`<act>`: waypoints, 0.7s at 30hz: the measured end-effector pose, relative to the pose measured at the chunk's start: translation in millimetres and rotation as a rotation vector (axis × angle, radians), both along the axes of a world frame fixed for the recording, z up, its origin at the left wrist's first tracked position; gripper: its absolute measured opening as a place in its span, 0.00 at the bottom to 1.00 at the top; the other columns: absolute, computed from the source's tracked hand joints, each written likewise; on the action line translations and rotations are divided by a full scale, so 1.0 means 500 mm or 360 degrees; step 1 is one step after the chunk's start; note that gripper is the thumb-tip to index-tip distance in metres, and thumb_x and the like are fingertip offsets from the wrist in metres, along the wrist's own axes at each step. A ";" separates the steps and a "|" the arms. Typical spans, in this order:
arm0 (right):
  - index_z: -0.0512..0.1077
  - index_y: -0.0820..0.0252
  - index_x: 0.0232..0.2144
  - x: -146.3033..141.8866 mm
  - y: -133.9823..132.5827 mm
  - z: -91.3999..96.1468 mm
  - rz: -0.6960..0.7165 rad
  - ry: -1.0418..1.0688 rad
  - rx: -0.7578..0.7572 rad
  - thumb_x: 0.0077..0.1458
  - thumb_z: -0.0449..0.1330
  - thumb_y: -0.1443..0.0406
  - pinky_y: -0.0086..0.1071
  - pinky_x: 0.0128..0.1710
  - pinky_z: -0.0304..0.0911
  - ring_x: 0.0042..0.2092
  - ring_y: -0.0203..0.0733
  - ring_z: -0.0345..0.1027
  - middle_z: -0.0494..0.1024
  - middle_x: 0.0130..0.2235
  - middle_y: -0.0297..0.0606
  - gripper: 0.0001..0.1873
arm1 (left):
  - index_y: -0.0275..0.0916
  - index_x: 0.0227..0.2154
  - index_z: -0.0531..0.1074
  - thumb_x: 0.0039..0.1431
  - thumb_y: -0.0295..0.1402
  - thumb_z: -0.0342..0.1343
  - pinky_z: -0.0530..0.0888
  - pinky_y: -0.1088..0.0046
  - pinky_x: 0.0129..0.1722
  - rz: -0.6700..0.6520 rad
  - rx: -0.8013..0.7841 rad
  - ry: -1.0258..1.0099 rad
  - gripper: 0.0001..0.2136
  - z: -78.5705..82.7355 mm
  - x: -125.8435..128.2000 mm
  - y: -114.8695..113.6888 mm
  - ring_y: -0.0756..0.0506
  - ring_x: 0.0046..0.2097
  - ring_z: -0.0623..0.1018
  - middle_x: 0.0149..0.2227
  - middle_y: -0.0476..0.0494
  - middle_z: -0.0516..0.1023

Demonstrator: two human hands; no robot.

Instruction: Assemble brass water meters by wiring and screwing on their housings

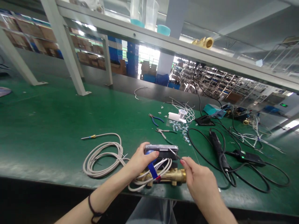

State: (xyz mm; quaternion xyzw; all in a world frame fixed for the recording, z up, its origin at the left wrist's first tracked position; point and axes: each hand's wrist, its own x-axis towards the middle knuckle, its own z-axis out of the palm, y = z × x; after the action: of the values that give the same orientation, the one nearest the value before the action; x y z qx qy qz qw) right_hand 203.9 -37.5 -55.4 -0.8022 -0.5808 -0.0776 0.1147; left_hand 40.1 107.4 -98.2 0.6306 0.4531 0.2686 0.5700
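The left hand (145,157) grasps the box (164,153) by its left end (long axis running left to right), the right hand (199,175) pinching a tool (177,156) slanted up-left toward it.

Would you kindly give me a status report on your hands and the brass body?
Left hand gripping dark housing. Right hand holding slim tool at it. Brass body beneath. White cables looped across brass.

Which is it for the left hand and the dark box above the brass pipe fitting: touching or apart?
Touching. The head view shows the left hand wrapped around the left end of the dark box, thumb over its near side.
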 end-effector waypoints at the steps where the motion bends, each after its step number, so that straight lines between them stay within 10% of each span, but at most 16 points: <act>1: 0.74 0.51 0.38 0.011 0.002 0.018 0.0062 0.0024 -0.0076 0.64 0.45 0.61 0.28 0.23 0.53 0.27 0.40 0.73 0.79 0.27 0.34 0.16 | 0.34 0.52 0.62 0.42 0.53 0.58 0.65 0.57 0.53 0.0009 -0.0001 -0.0009 0.37 0.001 0.001 -0.001 0.35 0.51 0.72 0.49 0.35 0.73; 7: 0.72 0.52 0.46 0.026 0.008 0.115 0.0412 0.0117 -0.0248 0.63 0.44 0.64 0.31 0.29 0.60 0.34 0.43 0.75 0.81 0.34 0.37 0.18 | 0.33 0.51 0.62 0.42 0.51 0.59 0.66 0.59 0.52 0.0038 -0.0009 -0.0064 0.36 0.006 0.006 -0.007 0.35 0.50 0.73 0.47 0.35 0.74; 21: 0.74 0.46 0.46 -0.005 0.058 0.151 0.0528 0.0135 -0.0463 0.61 0.47 0.63 0.33 0.29 0.59 0.31 0.44 0.74 0.81 0.33 0.36 0.18 | 0.33 0.53 0.61 0.43 0.48 0.60 0.66 0.59 0.53 0.0056 -0.0064 -0.0084 0.36 0.014 0.006 -0.014 0.36 0.51 0.72 0.49 0.34 0.73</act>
State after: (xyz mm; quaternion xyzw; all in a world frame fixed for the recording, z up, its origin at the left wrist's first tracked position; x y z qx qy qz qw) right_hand 201.4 -8.5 20.0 -0.7062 -0.7046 0.0607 0.0334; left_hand 42.9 100.3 -91.0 0.6036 0.4544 0.2859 0.5895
